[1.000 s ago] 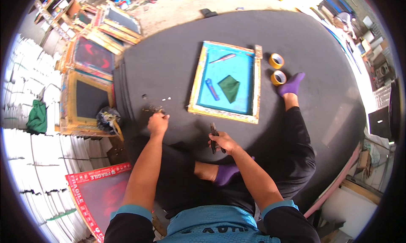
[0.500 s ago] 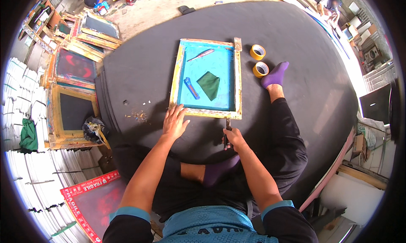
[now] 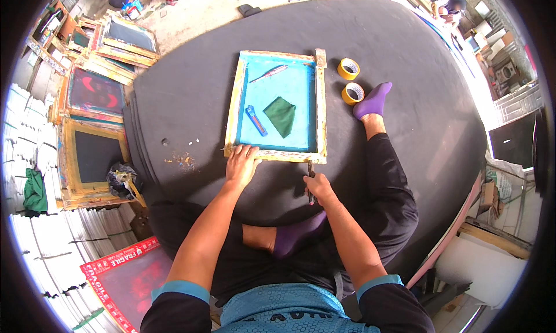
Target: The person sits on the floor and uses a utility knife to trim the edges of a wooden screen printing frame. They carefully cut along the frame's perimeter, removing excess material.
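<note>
A wooden screen-printing frame [image 3: 320,118] with blue mesh lies on the dark padded surface before me. My left hand [image 3: 241,166] grips its near rail by the left corner, fingers hooked over the wood. Below the near right corner, my right hand [image 3: 319,187] is closed around dark pliers [image 3: 311,169]; their jaws reach up to the rail, and whether they bite on anything is too small to tell. On the mesh lie a screwdriver [image 3: 270,73], a blue utility knife [image 3: 255,121] and a folded green cloth [image 3: 281,116].
Two yellow tape rolls [image 3: 348,69] stand right of the frame, near my purple-socked foot [image 3: 373,101]. Small scraps [image 3: 182,160] lie to the left. More frames [image 3: 98,153] and white stacks [image 3: 35,240] line the left side. Another person [image 3: 449,9] sits far right.
My left fingers have drawn together and hooked over the rail, where they lay spread before. The right hand has turned slightly with the pliers. The whole view has shifted a little.
</note>
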Demonstrator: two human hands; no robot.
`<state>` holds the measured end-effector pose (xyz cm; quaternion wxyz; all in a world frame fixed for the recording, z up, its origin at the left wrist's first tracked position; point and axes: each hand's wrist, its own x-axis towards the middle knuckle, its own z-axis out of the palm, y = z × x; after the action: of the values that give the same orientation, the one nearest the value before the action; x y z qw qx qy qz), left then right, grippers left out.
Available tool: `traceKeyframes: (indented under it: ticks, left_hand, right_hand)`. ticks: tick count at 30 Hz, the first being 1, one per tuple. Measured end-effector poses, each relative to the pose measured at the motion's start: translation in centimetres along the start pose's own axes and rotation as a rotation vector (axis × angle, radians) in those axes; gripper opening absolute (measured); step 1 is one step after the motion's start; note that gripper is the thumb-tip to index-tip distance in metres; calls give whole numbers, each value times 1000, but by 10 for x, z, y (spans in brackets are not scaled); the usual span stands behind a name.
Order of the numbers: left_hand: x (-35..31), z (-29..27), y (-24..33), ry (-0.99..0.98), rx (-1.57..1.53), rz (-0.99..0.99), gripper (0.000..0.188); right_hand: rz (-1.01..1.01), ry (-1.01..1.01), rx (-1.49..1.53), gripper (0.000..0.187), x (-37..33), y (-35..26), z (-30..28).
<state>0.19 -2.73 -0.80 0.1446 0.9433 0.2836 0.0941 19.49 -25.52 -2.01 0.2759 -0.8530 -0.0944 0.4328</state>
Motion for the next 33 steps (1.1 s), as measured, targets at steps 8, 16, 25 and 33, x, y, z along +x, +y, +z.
traceKeyframes:
  ticks: [8, 16, 25, 33]
  left_hand:
    - [-2, 8, 5, 30, 2, 19, 42]
    - [-4, 13, 9, 117, 4, 28, 41]
    - [-4, 9, 12, 105, 3, 16, 42]
    - [-6, 11, 13, 88, -2, -13, 43]
  right_hand:
    - [88, -30, -175, 40, -22, -37, -18]
    - [120, -54, -299, 39, -30, -48, -38]
    - [58, 70, -346, 42, -34, -45, -30]
    - [32, -264, 271, 30, -12, -12, -44]
